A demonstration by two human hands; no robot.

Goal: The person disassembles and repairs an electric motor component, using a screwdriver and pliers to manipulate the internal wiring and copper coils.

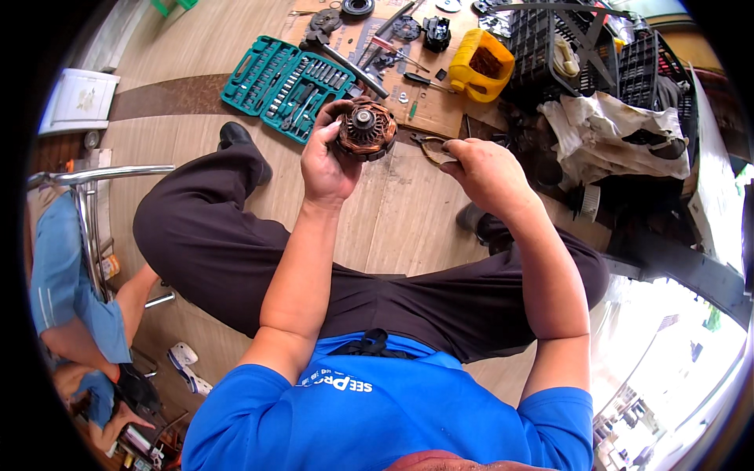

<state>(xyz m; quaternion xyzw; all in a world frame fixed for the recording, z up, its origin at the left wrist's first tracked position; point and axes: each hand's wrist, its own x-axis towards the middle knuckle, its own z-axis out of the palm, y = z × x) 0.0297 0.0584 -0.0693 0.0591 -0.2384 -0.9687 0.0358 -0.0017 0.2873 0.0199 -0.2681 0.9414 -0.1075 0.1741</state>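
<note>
the person is sitting on a wooden floor (377,228) with legs spread, and the left hand (328,161) is gripping a round motor part (366,130) wound with copper wire, the fingers curling over its top and the thumb pressing its near side, so the hand is clamped on it and holding it up off the floor. the part is sitting at the fingertips of that hand, its dark metal hub facing the camera. just to the right of it, the right hand (487,169) is closing around a pair of pliers (430,146), whose dark handles are sticking out from the fingers toward the motor part; the tips are coming close to the part, but whether they are touching it cannot be told. beyond the left hand, farther from the body, a teal socket set (279,78) is lying open with rows of sockets and bits showing. beyond both hands a sheet of cardboard (428,106) is lying on the floor with screwdrivers, small round parts and a long metal bar (349,63) scattered over it. past the right hand a yellow plastic jug (481,67) with its side cut open is standing, and beside that black plastic crates (550,43) and a crumpled white cloth (613,129) are piling up. far off to the left of the left hand, another person in blue clothes (67,282) is sitting by a metal frame (90,204).
</note>
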